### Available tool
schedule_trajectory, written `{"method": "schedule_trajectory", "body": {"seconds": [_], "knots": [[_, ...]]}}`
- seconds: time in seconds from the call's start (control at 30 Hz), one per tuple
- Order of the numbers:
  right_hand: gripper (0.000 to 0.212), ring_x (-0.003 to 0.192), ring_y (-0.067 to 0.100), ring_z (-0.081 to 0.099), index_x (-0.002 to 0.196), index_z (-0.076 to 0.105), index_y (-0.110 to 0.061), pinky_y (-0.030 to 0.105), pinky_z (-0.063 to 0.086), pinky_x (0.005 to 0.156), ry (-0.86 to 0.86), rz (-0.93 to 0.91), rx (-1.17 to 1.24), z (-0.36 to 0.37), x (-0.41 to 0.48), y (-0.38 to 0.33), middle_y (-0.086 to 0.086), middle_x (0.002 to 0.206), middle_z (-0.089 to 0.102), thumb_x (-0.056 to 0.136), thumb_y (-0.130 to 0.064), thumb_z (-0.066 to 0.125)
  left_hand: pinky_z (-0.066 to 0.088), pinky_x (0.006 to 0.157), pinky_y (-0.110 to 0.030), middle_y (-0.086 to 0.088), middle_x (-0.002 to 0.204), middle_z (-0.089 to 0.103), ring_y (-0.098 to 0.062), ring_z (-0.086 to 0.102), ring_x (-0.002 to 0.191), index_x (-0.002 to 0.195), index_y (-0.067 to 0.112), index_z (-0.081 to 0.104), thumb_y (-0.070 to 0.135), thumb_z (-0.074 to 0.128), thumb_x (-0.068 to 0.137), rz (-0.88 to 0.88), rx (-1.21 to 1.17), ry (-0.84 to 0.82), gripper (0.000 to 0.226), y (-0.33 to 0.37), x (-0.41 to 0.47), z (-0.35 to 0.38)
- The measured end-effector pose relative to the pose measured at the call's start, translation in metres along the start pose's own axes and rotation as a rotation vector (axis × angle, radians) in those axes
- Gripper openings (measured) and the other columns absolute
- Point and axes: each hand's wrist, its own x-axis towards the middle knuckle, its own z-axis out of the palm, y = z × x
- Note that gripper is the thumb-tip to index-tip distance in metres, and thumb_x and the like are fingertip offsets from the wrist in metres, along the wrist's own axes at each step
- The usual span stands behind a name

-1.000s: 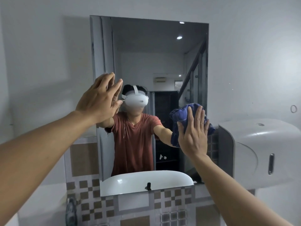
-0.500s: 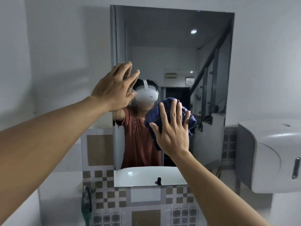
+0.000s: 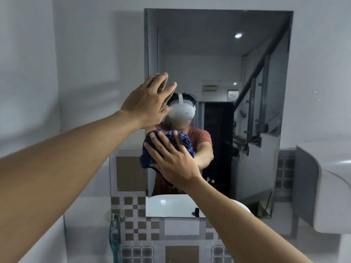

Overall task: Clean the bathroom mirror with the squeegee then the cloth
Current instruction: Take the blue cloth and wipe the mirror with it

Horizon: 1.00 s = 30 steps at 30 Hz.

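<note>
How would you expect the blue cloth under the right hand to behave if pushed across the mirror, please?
The bunched blue cloth looks soft and floppy, so it would probably crumple further. Pinned by the flat right hand, it likely slides easily over the smooth wall mirror.

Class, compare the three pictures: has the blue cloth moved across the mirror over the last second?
Yes. The right hand has slid the blue cloth leftward, from near the mirror's right edge to its left edge.

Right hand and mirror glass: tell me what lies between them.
The blue cloth lies between the right hand and the mirror; the palm and spread fingers press it flat against the glass. The head view shows this.
</note>
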Motion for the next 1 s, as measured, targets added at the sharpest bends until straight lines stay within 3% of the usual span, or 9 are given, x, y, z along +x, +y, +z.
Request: {"method": "schedule_trajectory", "body": {"seconds": [0.17, 0.33, 0.6, 0.83, 1.0], "knots": [[0.056, 0.154, 0.03, 0.022, 0.154, 0.037, -0.018, 0.06, 0.006, 0.123, -0.132, -0.208, -0.034, 0.013, -0.025, -0.017, 0.009, 0.165, 0.029, 0.103, -0.034, 0.05, 0.047, 0.107, -0.053, -0.018, 0.158, 0.031, -0.035, 0.027, 0.147, 0.153, 0.015, 0.039, 0.045, 0.062, 0.091, 0.002, -0.007, 0.008, 0.072, 0.001, -0.001, 0.002], [0.052, 0.154, 0.029, 0.021, 0.156, 0.035, -0.019, 0.059, 0.007, 0.123, -0.155, -0.2, -0.036, 0.011, -0.048, -0.016, 0.008, 0.165, 0.028, 0.107, -0.037, 0.036, 0.041, 0.113, -0.05, -0.019, 0.157, 0.03, -0.036, 0.028, 0.146, 0.153, 0.014, 0.037, 0.042, 0.06, 0.094, -0.025, -0.004, 0.028, 0.07, 0.007, -0.008, 0.002], [0.058, 0.154, 0.03, 0.022, 0.156, 0.035, -0.02, 0.062, 0.022, 0.12, -0.135, 0.149, -0.078, -0.016, -0.088, 0.028, 0.012, 0.165, 0.028, 0.106, -0.049, 0.038, 0.049, 0.105, -0.049, -0.022, 0.153, 0.037, -0.038, 0.036, 0.14, 0.15, 0.007, 0.042, 0.028, 0.059, 0.096, -0.126, -0.136, 0.024, 0.06, 0.048, -0.071, 0.028], [0.061, 0.154, 0.033, 0.022, 0.157, 0.034, -0.02, 0.059, 0.016, 0.123, -0.118, 0.37, -0.088, -0.039, -0.108, 0.08, 0.016, 0.165, 0.027, 0.106, -0.053, 0.026, 0.036, 0.116, -0.054, -0.025, 0.156, 0.031, -0.042, 0.027, 0.147, 0.153, 0.006, 0.036, 0.037, 0.064, 0.092, -0.115, -0.116, -0.009, 0.074, 0.056, -0.076, 0.037], [0.063, 0.156, 0.032, 0.007, 0.16, 0.017, -0.021, 0.06, 0.012, 0.123, -0.048, 0.672, -0.032, -0.043, -0.121, 0.111, 0.015, 0.168, 0.011, 0.105, -0.051, 0.022, 0.036, 0.116, -0.054, -0.025, 0.156, 0.031, -0.041, 0.027, 0.147, 0.153, 0.006, 0.037, 0.038, 0.064, 0.091, -0.118, -0.104, -0.014, 0.074, 0.057, -0.075, 0.037]]}}
